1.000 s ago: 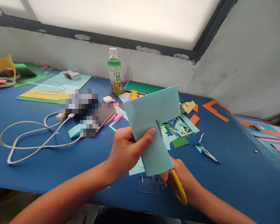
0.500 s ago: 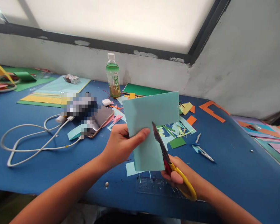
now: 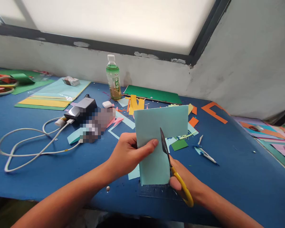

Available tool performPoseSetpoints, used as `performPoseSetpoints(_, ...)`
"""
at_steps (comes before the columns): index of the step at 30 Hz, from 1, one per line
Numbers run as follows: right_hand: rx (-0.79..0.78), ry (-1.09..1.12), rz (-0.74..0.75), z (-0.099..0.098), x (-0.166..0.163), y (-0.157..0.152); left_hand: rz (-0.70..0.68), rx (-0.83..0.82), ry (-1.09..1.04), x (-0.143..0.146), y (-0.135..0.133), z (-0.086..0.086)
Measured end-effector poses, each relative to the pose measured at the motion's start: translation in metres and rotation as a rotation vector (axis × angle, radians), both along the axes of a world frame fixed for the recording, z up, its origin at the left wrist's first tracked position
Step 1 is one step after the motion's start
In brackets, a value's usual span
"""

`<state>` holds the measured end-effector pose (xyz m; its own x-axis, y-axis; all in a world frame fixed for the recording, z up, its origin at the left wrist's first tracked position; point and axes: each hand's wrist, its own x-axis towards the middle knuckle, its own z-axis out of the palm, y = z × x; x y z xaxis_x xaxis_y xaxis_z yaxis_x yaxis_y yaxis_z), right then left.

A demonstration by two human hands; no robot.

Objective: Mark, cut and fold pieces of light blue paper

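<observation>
My left hand (image 3: 130, 153) pinches a light blue sheet of paper (image 3: 154, 167) by its left side, thumb flat on the front and fingers behind. The sheet is held upright above the table, with its lower right part cut away so the top juts out to the right. My right hand (image 3: 180, 180) grips yellow-handled scissors (image 3: 184, 185), their dark blades pointing up along the cut edge, the tip in front of the paper near its inner corner. Part of the right hand's fingers is hidden by the handle. A clear ruler (image 3: 156, 191) lies below the sheet.
Coloured paper scraps (image 3: 180, 145) lie behind the sheet, with a compass (image 3: 206, 155) to the right. A green-labelled bottle (image 3: 114, 79) stands at the back. On the left are a black device (image 3: 82, 107), a looped white cable (image 3: 26, 155) and stacked coloured sheets (image 3: 45, 103).
Paper and left hand have shifted slightly right and down. The scissors now stand steeper, still at the cut. The view has moved slightly, too.
</observation>
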<state>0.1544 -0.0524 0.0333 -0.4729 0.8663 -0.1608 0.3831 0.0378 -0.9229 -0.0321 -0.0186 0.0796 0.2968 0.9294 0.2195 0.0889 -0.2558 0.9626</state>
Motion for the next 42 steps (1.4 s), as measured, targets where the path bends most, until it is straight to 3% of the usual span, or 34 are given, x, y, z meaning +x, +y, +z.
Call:
performPoseSetpoints(12,0.001,0.012,-0.034,0.008,-0.006,0.001,-0.115,-0.137,0.039,0.001,-0.001,0.0)
performPoseSetpoints(18,0.123,-0.008,-0.029,-0.004,-0.001,0.002,-0.195,-0.228,0.051,-0.003,0.0,0.006)
performPoseSetpoints(24,0.124,-0.067,0.005,-0.014,0.01,0.006,-0.25,-0.248,0.094,-0.009,0.004,0.011)
performPoseSetpoints(32,0.071,-0.178,0.08,0.001,0.012,0.008,-0.351,-0.246,0.25,-0.024,0.014,0.017)
performPoseSetpoints(37,-0.016,-0.341,0.162,0.012,0.014,0.008,-0.426,-0.4,0.348,-0.035,0.021,0.023)
performPoseSetpoints(42,-0.025,-0.364,0.179,0.017,0.016,0.006,-0.476,-0.511,0.413,-0.042,0.025,0.026)
